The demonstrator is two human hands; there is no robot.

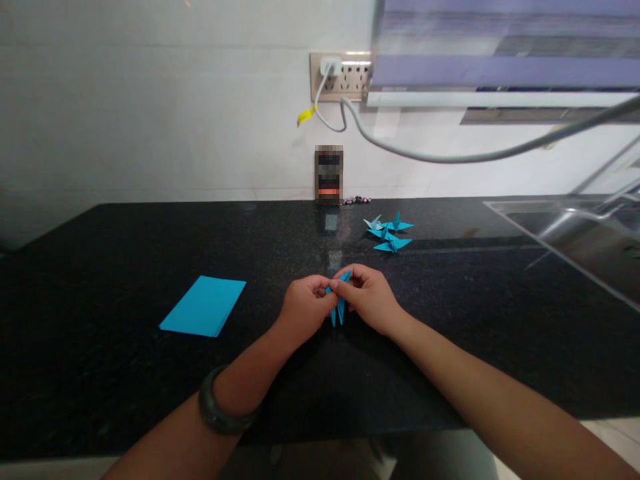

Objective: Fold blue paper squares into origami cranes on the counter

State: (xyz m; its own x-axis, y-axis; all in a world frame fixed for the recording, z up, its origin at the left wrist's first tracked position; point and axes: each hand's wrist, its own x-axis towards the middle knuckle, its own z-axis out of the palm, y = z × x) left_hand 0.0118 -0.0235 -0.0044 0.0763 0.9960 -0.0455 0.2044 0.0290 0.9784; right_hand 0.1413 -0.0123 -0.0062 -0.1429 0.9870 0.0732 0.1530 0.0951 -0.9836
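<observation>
A partly folded blue origami paper (341,309) is pinched between both hands, just above the dark countertop (125,247). Two narrow points of it hang down toward me, and another sticks up at the top between the fingers. My left hand (306,308) grips its left side with thumb and fingers closed. On the other side, my right hand (370,297) pinches the upper part, thumb across the front. The fingers cover the middle of the folds. Several finished paper cranes (393,245) in blue lie grouped beyond my right hand, one of them paler.
To the left lies a stack of blue paper sheets (204,307). A phone-like device (329,175), its screen blurred, leans on the wall beside a beaded strap (357,199). A metal sink (590,233) is at the right. A grey cable (440,159) hangs from the wall socket (345,83).
</observation>
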